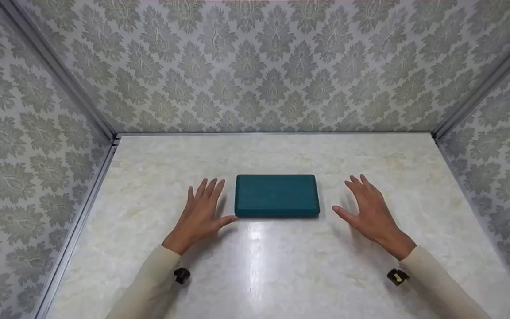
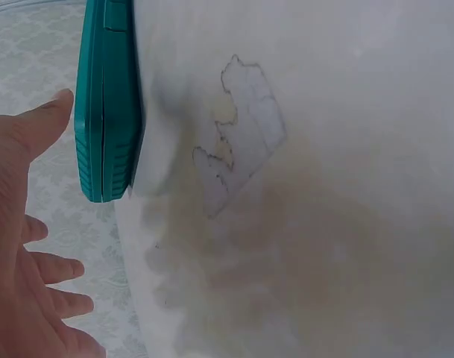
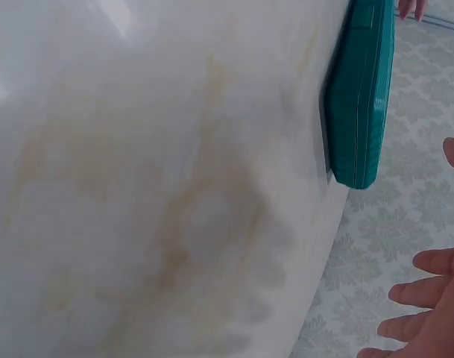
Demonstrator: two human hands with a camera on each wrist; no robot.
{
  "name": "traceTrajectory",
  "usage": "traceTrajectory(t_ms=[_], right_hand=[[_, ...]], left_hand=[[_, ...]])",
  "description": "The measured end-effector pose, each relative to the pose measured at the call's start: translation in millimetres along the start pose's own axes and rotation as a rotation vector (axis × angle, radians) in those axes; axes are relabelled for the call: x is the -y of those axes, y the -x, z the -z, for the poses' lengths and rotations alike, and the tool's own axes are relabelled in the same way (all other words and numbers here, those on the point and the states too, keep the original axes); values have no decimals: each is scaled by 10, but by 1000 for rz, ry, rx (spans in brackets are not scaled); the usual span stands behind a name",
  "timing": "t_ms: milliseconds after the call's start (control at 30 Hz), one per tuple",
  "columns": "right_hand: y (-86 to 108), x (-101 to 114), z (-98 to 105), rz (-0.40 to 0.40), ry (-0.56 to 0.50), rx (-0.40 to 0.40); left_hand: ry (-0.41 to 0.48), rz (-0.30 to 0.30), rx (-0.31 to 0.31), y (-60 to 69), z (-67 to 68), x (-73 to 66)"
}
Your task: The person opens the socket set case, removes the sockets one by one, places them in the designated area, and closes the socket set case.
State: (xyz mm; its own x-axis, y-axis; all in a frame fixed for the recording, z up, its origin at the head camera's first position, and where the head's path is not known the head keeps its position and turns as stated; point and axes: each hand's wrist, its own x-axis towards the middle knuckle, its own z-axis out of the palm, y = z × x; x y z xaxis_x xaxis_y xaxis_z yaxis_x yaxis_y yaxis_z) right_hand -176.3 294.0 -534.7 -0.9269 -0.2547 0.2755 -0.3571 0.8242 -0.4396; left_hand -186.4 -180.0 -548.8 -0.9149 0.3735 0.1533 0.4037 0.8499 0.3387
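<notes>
The teal case (image 1: pixel 277 192) lies with its long axis left to right (rounded corners, ribbed ends); left grip (image 1: pixel 201 216) and right grip (image 1: pixel 370 212) are wide, holding nothing.

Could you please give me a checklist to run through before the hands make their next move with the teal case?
1. Teal plastic case lies flat on the table: ok.
2. Case looks closed along its side seam: ok.
3. Left hand is empty, fingers extended, beside the case's left end: ok.
4. Right hand is empty, apart from the right end: ok.
5. Case gripped by both hands: not ok, neither grips it.
6. Contents: cannot tell.
</notes>
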Motion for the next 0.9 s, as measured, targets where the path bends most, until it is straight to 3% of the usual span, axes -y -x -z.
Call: traceTrajectory(t_ms=[167, 500, 900], right_hand=[[6, 114, -99, 89, -37, -52], [17, 390, -321, 203, -82, -55], [72, 635, -590, 310, -183, -73]], left_hand=[[29, -34, -12, -40, -52, -5], [60, -93, -24, -126, -207, -56], [235, -29, 0, -200, -366, -92]])
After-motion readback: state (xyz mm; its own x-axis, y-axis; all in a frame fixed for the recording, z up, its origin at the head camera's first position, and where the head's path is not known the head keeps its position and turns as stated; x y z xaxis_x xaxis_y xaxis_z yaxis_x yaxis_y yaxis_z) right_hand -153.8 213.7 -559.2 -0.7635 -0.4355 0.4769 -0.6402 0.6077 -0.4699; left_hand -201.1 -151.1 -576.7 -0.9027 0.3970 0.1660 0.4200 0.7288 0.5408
